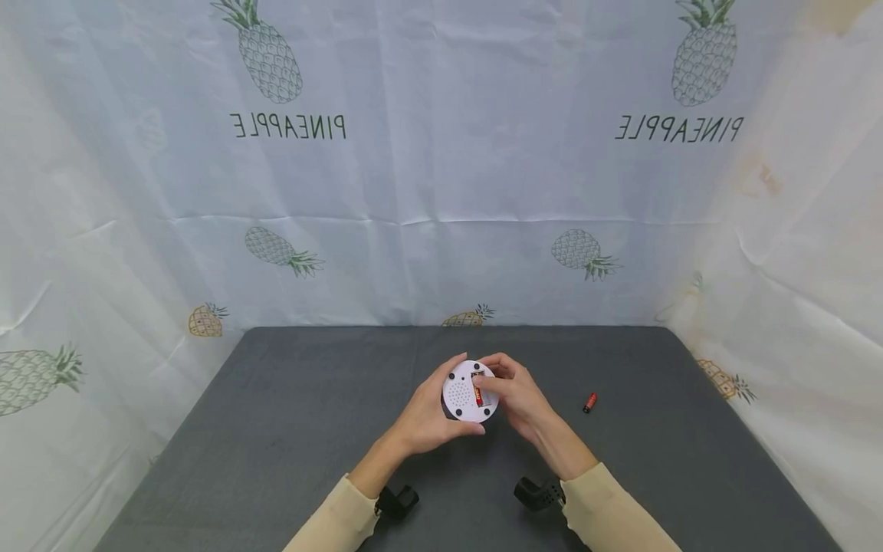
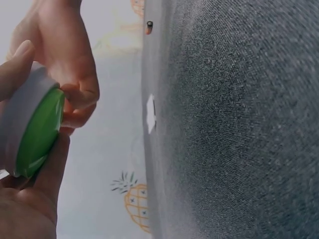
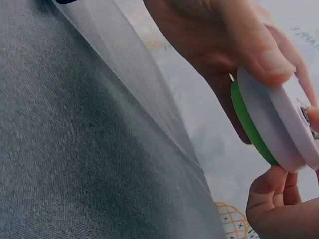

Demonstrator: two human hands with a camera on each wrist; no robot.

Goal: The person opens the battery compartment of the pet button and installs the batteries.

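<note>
A round white battery-powered device (image 1: 461, 397) with small dark feet and speaker holes is held up, underside facing the head view. Its other side is green, as the wrist views show (image 2: 42, 130) (image 3: 251, 127). My left hand (image 1: 426, 414) grips it by the rim, thumb below and fingers above. In its uncovered slot lies a red battery (image 1: 479, 395). My right hand (image 1: 522, 400) presses its thumb on the upper end of that battery, while its curled fingers touch the far rim. Part of the slot is hidden under the thumb.
Another red battery (image 1: 589, 402) lies on the dark grey table (image 1: 310, 429) to the right. A small white piece (image 2: 151, 114) lies on the table in the left wrist view; the head view does not show it. Pineapple-printed cloth (image 1: 441, 169) surrounds the table's back and sides.
</note>
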